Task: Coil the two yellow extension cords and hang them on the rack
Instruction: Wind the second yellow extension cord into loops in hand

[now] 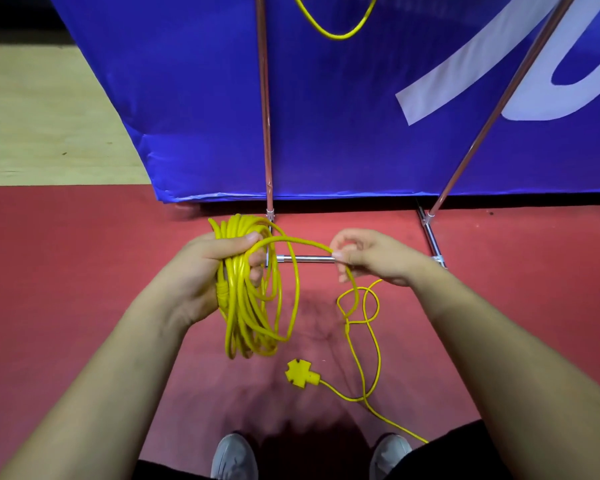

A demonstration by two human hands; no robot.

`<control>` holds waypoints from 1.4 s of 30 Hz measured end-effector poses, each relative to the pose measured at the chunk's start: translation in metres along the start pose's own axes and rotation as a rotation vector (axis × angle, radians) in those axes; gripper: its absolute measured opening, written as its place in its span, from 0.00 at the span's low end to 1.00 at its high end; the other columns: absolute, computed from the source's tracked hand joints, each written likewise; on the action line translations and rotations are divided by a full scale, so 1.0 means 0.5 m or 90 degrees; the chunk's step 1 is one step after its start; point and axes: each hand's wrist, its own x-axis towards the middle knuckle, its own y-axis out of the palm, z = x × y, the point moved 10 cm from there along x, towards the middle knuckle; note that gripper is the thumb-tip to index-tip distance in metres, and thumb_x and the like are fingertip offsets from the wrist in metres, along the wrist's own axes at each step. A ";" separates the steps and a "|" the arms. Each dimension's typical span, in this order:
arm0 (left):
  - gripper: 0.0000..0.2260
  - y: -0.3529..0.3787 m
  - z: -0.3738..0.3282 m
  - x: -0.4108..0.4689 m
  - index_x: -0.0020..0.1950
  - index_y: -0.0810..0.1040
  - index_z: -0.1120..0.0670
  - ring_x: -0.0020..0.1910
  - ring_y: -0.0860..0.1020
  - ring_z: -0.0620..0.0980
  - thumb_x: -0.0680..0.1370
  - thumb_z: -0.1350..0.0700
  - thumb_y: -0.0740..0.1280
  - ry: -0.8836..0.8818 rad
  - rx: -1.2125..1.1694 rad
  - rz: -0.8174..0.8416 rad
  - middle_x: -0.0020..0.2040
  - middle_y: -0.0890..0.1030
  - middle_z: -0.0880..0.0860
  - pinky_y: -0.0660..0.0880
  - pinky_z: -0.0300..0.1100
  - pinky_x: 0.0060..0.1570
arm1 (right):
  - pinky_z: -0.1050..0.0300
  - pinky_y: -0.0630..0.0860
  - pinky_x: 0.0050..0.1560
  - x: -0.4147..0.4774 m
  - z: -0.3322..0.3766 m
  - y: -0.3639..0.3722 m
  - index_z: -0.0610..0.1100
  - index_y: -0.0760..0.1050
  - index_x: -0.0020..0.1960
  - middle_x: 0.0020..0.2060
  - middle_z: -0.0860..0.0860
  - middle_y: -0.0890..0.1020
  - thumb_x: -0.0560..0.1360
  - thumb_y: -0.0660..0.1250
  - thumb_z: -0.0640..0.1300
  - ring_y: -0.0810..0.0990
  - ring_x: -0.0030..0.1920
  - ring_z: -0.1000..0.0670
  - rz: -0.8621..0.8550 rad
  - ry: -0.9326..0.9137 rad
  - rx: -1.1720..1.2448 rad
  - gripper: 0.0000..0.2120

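Gripping a coil (246,306) of yellow extension cord, the left hand (201,271) has its fingers (256,268) and thumb curled round the bundled loops, which hang down from the fist. One strand arcs from the top of the coil across to the right hand (371,258), whose fingers (340,255) pinch it between thumb and forefinger. Below that pinch the loose tail (368,317) drops in a crossed, knot-like loop to the floor. It ends at a yellow multi-outlet socket (302,373) lying flat between the coil and the person's grey shoes (234,455). Another stretch trails off past the right shoe.

Behind the hands stands the rack (265,116), a frame of thin metal tubes: one upright, one slanting at the right, and a low crossbar (309,259) just beyond the pinched strand. At the top edge, between the two tubes, hangs the bottom of a second yellow cord (336,32); its upper part is cut off from view. A blue banner (187,98) with large white lettering fills the background behind the rack.

Underfoot is a red floor (66,271), meeting a pale wooden floor (32,116) at the far left.
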 end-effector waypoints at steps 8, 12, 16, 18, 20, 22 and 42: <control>0.09 0.010 0.033 -0.012 0.44 0.81 0.62 0.34 0.84 0.57 0.70 0.59 0.65 -0.080 0.053 -0.007 0.37 0.84 0.62 0.80 0.43 0.31 | 0.62 0.68 0.35 -0.030 0.168 -0.005 0.44 0.81 0.45 0.32 0.50 0.77 0.76 0.68 0.35 0.72 0.32 0.55 -0.158 -0.205 -0.057 0.05; 0.10 0.016 0.037 -0.006 0.47 0.83 0.62 0.33 0.84 0.55 0.70 0.58 0.66 -0.074 0.046 -0.002 0.39 0.84 0.61 0.81 0.44 0.34 | 0.66 0.72 0.41 -0.057 0.244 0.070 0.39 0.82 0.45 0.35 0.51 0.82 0.75 0.70 0.34 0.78 0.37 0.58 -0.095 -0.283 -0.132 0.03; 0.06 0.027 0.024 -0.005 0.49 0.75 0.60 0.27 0.76 0.51 0.74 0.60 0.63 -0.030 0.040 0.056 0.32 0.75 0.54 0.75 0.41 0.30 | 0.53 0.75 0.40 -0.062 0.248 0.104 0.37 0.80 0.47 0.37 0.41 0.81 0.76 0.70 0.38 0.77 0.36 0.45 -0.059 -0.295 -0.159 0.04; 0.05 0.021 0.010 -0.004 0.49 0.74 0.59 0.26 0.72 0.49 0.75 0.61 0.62 -0.002 -0.010 0.048 0.31 0.72 0.53 0.72 0.39 0.30 | 0.56 0.73 0.39 -0.050 0.212 0.097 0.35 0.78 0.47 0.35 0.43 0.79 0.76 0.69 0.38 0.75 0.34 0.51 -0.026 -0.245 -0.175 0.05; 0.03 0.012 -0.007 -0.006 0.44 0.75 0.57 0.26 0.70 0.48 0.75 0.61 0.61 0.022 -0.058 0.029 0.30 0.71 0.52 0.71 0.38 0.30 | 0.53 0.73 0.41 -0.031 0.142 0.084 0.35 0.78 0.46 0.35 0.44 0.79 0.77 0.69 0.40 0.75 0.36 0.53 0.028 -0.153 -0.283 0.07; 0.06 0.005 -0.017 -0.009 0.40 0.77 0.56 0.25 0.69 0.47 0.75 0.61 0.61 0.032 -0.076 0.025 0.30 0.71 0.51 0.70 0.38 0.30 | 0.53 0.73 0.45 -0.020 0.066 0.058 0.37 0.79 0.45 0.37 0.44 0.81 0.77 0.70 0.42 0.76 0.38 0.53 0.053 -0.065 -0.326 0.07; 0.04 0.017 0.040 -0.008 0.42 0.80 0.57 0.28 0.79 0.52 0.70 0.58 0.69 -0.077 0.069 0.075 0.33 0.79 0.54 0.77 0.41 0.30 | 0.62 0.76 0.43 -0.063 0.261 0.098 0.39 0.83 0.45 0.39 0.44 0.85 0.72 0.74 0.37 0.80 0.39 0.55 -0.075 -0.280 -0.167 0.03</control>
